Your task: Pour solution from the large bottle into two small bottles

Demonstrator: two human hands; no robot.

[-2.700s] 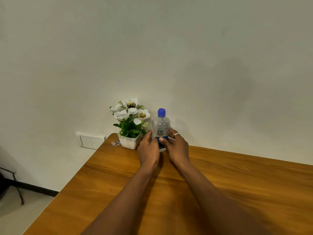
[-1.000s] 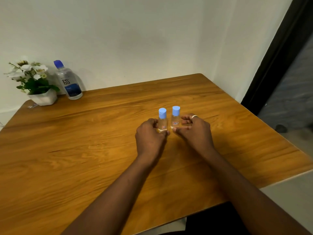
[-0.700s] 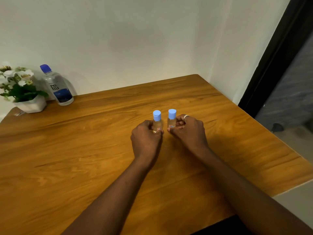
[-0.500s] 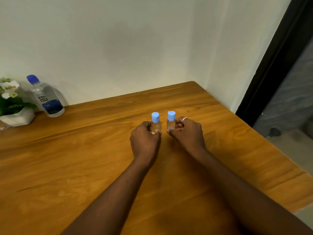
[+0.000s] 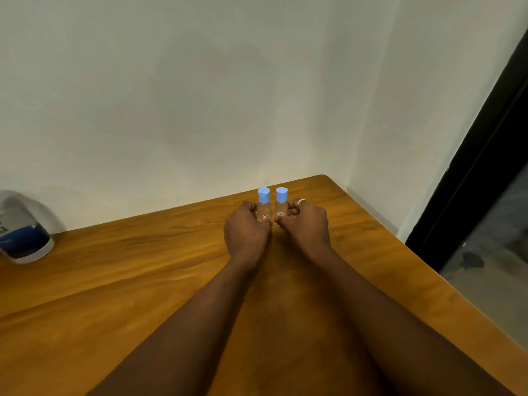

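Observation:
Two small clear bottles with light blue flip caps stand side by side on the wooden table (image 5: 114, 281). My left hand (image 5: 246, 230) is closed around the left small bottle (image 5: 263, 201). My right hand (image 5: 304, 224), with a ring on one finger, is closed around the right small bottle (image 5: 281, 201). Both caps are shut and the bottles are upright. The large clear bottle (image 5: 24, 232) with a dark blue label stands at the far left edge of the view by the wall; its cap is out of frame.
The table's right edge (image 5: 428, 270) runs diagonally down to the right, with a dark door frame (image 5: 471, 172) and floor beyond it. A plain white wall backs the table. The table's far corner lies just behind the small bottles.
Both hands left the large bottle and took hold of the two small bottles. The view has swung right and up, so the plant is gone and the large bottle sits at the left edge.

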